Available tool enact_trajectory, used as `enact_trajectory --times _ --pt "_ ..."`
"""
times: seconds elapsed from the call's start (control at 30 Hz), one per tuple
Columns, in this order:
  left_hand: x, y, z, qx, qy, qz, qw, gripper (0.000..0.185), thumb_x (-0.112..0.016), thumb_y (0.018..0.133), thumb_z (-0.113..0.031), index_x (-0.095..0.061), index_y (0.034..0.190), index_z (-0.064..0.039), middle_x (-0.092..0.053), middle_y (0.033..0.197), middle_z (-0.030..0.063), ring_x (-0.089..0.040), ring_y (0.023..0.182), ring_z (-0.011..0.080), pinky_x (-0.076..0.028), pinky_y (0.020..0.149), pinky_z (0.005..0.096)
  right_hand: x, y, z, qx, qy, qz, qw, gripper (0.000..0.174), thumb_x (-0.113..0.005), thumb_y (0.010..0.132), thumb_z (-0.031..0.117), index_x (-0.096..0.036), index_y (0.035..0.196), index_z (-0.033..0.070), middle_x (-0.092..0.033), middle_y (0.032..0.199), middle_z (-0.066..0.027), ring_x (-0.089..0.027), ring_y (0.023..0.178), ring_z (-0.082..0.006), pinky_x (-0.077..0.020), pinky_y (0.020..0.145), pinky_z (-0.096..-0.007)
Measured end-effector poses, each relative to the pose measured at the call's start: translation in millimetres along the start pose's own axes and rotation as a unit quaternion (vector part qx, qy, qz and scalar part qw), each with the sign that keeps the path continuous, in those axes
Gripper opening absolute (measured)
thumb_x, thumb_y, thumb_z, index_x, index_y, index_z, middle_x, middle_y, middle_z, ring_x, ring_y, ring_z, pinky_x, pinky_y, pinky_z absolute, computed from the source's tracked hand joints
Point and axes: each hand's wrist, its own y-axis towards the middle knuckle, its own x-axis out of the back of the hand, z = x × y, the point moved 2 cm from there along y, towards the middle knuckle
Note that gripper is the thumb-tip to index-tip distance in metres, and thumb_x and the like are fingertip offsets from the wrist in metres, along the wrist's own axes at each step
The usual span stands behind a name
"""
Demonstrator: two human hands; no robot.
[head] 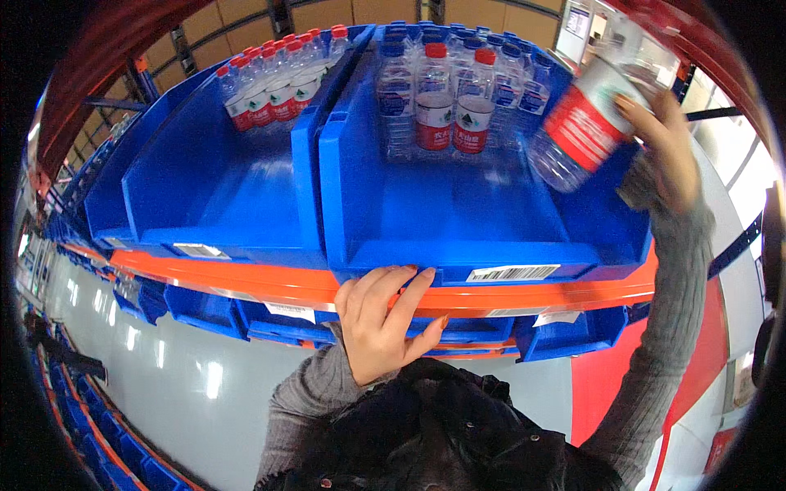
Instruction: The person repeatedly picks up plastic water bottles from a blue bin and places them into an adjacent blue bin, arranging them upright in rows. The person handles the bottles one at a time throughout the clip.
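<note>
My right hand (666, 138) grips a clear plastic water bottle (583, 126) with a red and white label, tilted and blurred, over the right side of a blue plastic bin (454, 208). The bottle's top is blurred. Fingers apart, my left hand (384, 319) rests on the bin's front lip and the orange shelf beam (295, 285), holding nothing. Toward the back of this bin stand two red-capped bottles (435, 104) in front of several blue-capped bottles (393, 86).
A second blue bin (215, 190) on the left holds several red-capped bottles (279, 92) at its back. Lower blue bins (206, 307) sit under the beam. Barcode labels (514, 272) mark the bin fronts. Red uprights (80, 80) flank the shelf. Cardboard boxes (399, 15) stand behind.
</note>
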Motion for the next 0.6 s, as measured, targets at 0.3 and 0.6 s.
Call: enact_trajectory --times 0.3,0.6 --pt "-13 7 15 0.011 -0.017 0.005 1.0 0.043 -0.069 0.074 -0.028 -0.064 0.111 -0.007 -0.059 0.1 0.0035 -0.055 0.093 0.0208 -0.039 0.08 0.0369 -71 87 -103 -0.153 -0.269 0.086 0.947 0.086 -0.082 0.063 0.04 -0.038 0.122 -0.004 -0.057 0.113 -0.0226 -0.061 0.1 -0.0297 -0.057 0.066 -0.0357" --pt "-19 5 14 0.003 0.012 -0.021 1.0 0.039 -0.067 0.076 -0.03 -0.066 0.108 -0.009 -0.06 0.096 0.0025 -0.055 0.093 0.0186 -0.038 0.081 0.0362 -116 84 -150 -0.235 -0.132 0.129 0.954 0.085 -0.084 0.063 0.019 -0.031 0.127 0.003 -0.046 0.129 -0.0228 -0.05 0.117 -0.0365 -0.0562 0.078 -0.0481"
